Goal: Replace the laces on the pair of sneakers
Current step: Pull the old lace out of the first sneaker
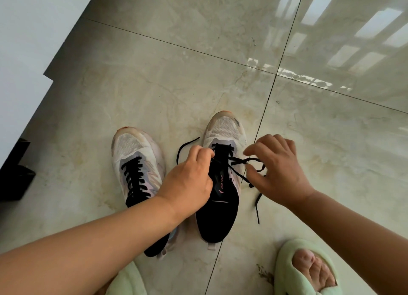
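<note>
Two white mesh sneakers with black tongues stand side by side on the tiled floor. The left sneaker (136, 160) is fully laced with a black lace. The right sneaker (223, 140) has its black lace (240, 162) threaded only through the eyelets nearest the toe, with loose ends trailing left and right. My left hand (187, 180) pinches the lace at the left eyelets of the right sneaker. To the shoe's right, my right hand (276, 169) has curled fingers hooked around a loop of the lace.
My feet in pale green slippers (304, 270) sit at the bottom edge, close to the sneakers' heels. A dark object (15, 175) stands at the far left by a white wall. Glossy marble floor tiles (176, 85) stretch ahead.
</note>
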A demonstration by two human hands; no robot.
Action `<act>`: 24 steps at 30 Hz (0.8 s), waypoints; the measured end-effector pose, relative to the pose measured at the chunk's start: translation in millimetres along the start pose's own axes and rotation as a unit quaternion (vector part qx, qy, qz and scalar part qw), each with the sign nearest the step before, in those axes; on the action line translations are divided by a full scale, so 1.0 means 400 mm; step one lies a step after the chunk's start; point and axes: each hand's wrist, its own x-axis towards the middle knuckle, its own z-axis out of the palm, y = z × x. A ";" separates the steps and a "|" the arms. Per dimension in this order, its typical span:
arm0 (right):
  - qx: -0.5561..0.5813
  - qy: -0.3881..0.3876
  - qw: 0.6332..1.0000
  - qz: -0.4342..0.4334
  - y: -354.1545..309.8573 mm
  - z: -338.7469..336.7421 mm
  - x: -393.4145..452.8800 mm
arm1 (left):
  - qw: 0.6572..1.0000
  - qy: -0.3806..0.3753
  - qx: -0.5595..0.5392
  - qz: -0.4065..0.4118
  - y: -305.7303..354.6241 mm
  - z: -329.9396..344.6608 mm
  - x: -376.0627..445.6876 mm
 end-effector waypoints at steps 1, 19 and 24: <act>-0.001 -0.002 1.000 -0.018 -0.015 0.000 0.006 | 1.000 0.000 0.001 0.001 0.000 0.000 0.000; -0.180 -0.088 0.978 0.053 0.082 0.018 -0.007 | 1.000 0.001 0.001 -0.002 -0.002 -0.001 -0.001; -0.248 -0.160 0.934 0.200 0.133 0.024 -0.029 | 1.000 0.000 0.001 -0.005 -0.002 0.001 0.001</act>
